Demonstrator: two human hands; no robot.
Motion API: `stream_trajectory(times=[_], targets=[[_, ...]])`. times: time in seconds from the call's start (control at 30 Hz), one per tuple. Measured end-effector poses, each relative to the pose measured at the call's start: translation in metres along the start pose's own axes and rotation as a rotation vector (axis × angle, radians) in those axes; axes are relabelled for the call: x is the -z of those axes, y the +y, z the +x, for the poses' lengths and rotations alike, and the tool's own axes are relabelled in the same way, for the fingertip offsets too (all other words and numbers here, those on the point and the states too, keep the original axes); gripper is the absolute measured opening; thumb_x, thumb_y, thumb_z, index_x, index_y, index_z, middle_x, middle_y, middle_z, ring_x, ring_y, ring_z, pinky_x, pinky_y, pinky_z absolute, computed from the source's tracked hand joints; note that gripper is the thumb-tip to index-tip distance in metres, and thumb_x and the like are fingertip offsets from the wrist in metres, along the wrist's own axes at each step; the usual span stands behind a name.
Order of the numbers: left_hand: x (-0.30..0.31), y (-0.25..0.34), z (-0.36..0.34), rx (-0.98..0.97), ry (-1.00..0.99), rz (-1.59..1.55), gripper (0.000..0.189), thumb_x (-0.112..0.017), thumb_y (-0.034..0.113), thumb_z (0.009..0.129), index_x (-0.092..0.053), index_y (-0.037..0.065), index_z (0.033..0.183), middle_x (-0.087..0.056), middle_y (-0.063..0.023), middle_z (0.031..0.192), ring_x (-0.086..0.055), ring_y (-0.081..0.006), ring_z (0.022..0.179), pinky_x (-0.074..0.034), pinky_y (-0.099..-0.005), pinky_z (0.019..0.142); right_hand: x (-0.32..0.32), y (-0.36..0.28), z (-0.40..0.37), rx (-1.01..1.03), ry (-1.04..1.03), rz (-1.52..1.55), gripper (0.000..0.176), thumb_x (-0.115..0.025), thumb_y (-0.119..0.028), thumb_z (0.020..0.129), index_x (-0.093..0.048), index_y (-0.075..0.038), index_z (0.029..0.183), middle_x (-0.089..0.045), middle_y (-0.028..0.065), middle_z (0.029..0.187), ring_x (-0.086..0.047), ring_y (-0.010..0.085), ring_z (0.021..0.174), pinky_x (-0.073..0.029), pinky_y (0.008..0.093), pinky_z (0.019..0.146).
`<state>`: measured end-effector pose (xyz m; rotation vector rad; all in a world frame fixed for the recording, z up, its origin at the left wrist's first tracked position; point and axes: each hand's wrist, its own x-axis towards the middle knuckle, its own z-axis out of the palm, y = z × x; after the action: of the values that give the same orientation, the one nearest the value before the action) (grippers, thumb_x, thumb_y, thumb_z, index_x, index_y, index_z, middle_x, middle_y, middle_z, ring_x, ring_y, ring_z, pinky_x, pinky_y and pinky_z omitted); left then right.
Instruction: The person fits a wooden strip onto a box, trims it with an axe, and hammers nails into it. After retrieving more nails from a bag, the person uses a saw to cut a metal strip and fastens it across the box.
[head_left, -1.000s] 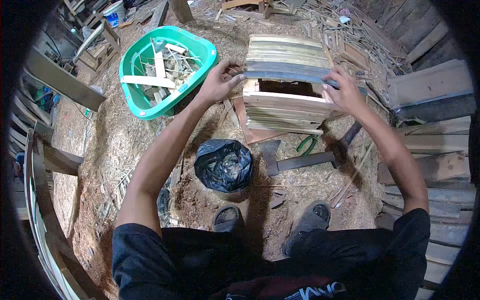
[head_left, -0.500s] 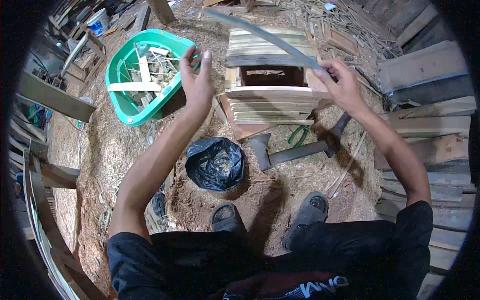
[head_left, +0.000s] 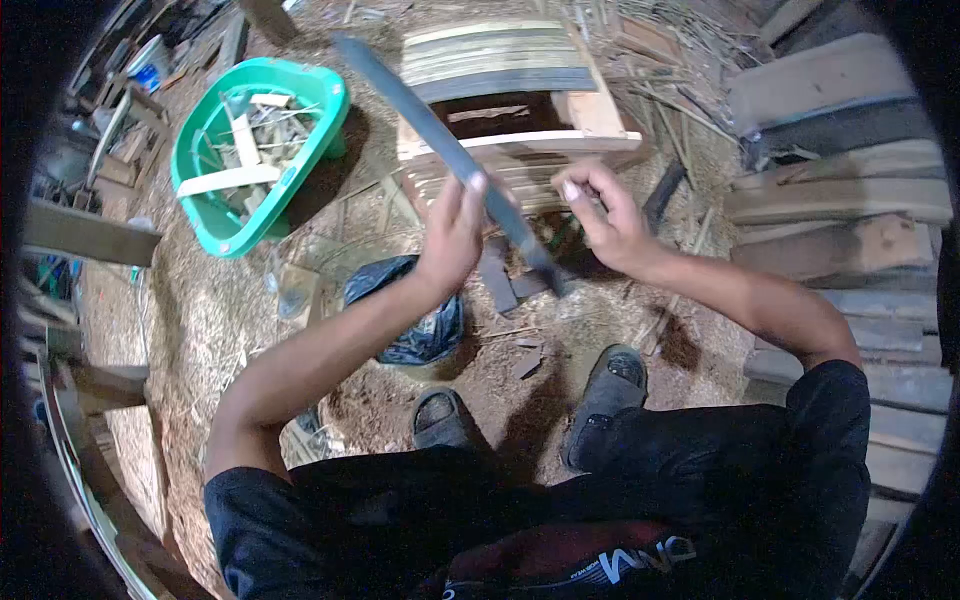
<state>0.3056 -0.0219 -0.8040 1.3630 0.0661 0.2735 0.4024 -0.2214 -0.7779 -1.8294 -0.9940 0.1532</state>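
Observation:
A long dark grey wooden slat (head_left: 415, 110) slants across the front of me, its near end blurred. My left hand (head_left: 452, 240) is closed around it, thumb along its near face and fingers partly hidden behind. To the right of the slat, my right hand (head_left: 610, 220) is apart from it with fingers curled and pinched; whether anything small is in them is not clear. Beyond both hands stands a slatted wooden box (head_left: 520, 150) with a rectangular opening in its top. A hammer-like tool (head_left: 497, 275) lies on the ground below the hands, partly covered by the slat.
A green plastic tub (head_left: 335, 110) of wood scraps stands at the left. An open black plastic bag (head_left: 425, 335) sits before my feet, near small brown flat pieces (head_left: 530, 362). Stacked boards (head_left: 840, 200) line the right side. Sawdust and offcuts cover the ground.
The slat has come down and nearer, passing from my right hand to my left. My right hand has lowered and moved left, off it. Small brown pieces now show on the ground.

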Motion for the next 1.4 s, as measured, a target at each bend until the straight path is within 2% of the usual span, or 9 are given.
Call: stream_trajectory(times=[0.13,0.27,0.4,0.5,0.73,0.9,0.97,1.17,1.4], targets=[[-0.032,-0.044,-0.025,0.138,-0.407,0.164,0.03,-0.042,0.03,0.105,-0.056,0.003,0.108,-0.063,-0.0064,0.086,-0.061,-0.0135,0.081,-0.05,-0.0287,0.069,0.002,0.03,-0.062,-0.375,0.123,0.278,0.016,-0.046,-0.011,0.101,-0.059,-0.002,0.103,-0.058,0.001,0.089,-0.053,0.0084,0.081,-0.045,0.0255,0.074],[-0.076,-0.083,-0.021,0.099,-0.598,0.329,0.028,-0.044,0.028,0.104,-0.055,0.003,0.109,-0.066,-0.0086,0.086,-0.06,-0.0167,0.079,-0.049,-0.0344,0.075,0.017,0.097,-0.115,-0.481,0.172,-0.03,0.015,-0.047,-0.006,0.097,-0.058,0.002,0.104,-0.059,0.0078,0.093,-0.057,0.0151,0.085,-0.048,0.0296,0.079],[-0.101,-0.119,-0.01,0.209,-0.689,0.359,0.03,-0.046,0.029,0.103,-0.055,0.0,0.108,-0.065,-0.0103,0.087,-0.059,-0.0164,0.082,-0.049,-0.0349,0.077,0.047,0.138,-0.143,-0.521,-0.169,-0.529,0.046,-0.055,-0.002,0.079,-0.052,0.008,0.123,-0.057,0.0283,0.105,-0.059,0.0413,0.098,-0.047,0.0455,0.091],[-0.108,-0.139,0.004,0.337,-0.795,0.421,0.043,-0.046,0.035,0.103,-0.052,0.0,0.127,-0.064,-0.014,0.103,-0.059,-0.02,0.098,-0.047,-0.0377,0.09,0.053,0.15,-0.151,-0.423,-0.289,-0.703,0.053,-0.058,-0.002,0.076,-0.049,0.011,0.127,-0.055,0.0299,0.113,-0.057,0.0446,0.103,-0.045,0.0489,0.094],[-0.136,-0.158,0.034,-0.014,-0.842,0.327,0.031,-0.055,0.025,0.099,-0.06,0.0,0.118,-0.064,-0.016,0.109,-0.059,-0.0254,0.105,-0.045,-0.0369,0.096,0.057,0.173,-0.117,-0.575,-0.572,-0.742,0.034,-0.063,-0.017,0.078,-0.063,-0.003,0.11,-0.061,0.0238,0.107,-0.06,0.0435,0.098,-0.049,0.0476,0.088],[-0.165,-0.075,0.051,0.119,-0.681,0.184,0.027,-0.062,0.017,0.095,-0.062,0.001,0.116,-0.065,-0.0161,0.111,-0.059,-0.0251,0.109,-0.044,-0.037,0.097,0.097,0.144,-0.1,-0.59,-0.361,-0.65,0.031,-0.068,-0.024,0.08,-0.065,-0.004,0.103,-0.064,0.02,0.095,-0.062,0.0393,0.088,-0.049,0.0471,0.081],[-0.17,-0.044,0.046,0.156,-0.58,0.108,0.027,-0.063,0.018,0.095,-0.062,0.001,0.116,-0.066,-0.0154,0.108,-0.06,-0.0239,0.106,-0.045,-0.037,0.096,0.112,0.14,-0.112,-0.705,-0.002,-0.552,0.033,-0.067,-0.026,0.086,-0.062,0.0,0.105,-0.065,0.0216,0.097,-0.063,0.0359,0.089,-0.049,0.0438,0.082],[-0.141,0.049,0.028,0.378,-0.055,-0.084,0.017,-0.064,0.007,0.094,-0.061,0.0,0.109,-0.068,-0.0064,0.096,-0.065,-0.0132,0.086,-0.055,-0.0282,0.074,0.175,0.007,-0.067,-0.852,0.395,-0.199,0.043,-0.063,-0.034,0.095,-0.058,0.004,0.115,-0.066,0.0224,0.106,-0.064,0.0295,0.097,-0.048,0.0385,0.086],[-0.137,0.285,0.045,0.417,0.375,-0.144,0.015,-0.063,0.007,0.095,-0.059,-0.002,0.107,-0.07,-0.0106,0.096,-0.068,-0.0174,0.088,-0.059,-0.0318,0.079,0.217,-0.216,0.038,-0.463,0.608,0.346,0.039,-0.054,-0.041,0.099,-0.051,-0.004,0.088,-0.05,0.0023,0.082,-0.047,0.0118,0.075,-0.041,0.0302,0.066]])
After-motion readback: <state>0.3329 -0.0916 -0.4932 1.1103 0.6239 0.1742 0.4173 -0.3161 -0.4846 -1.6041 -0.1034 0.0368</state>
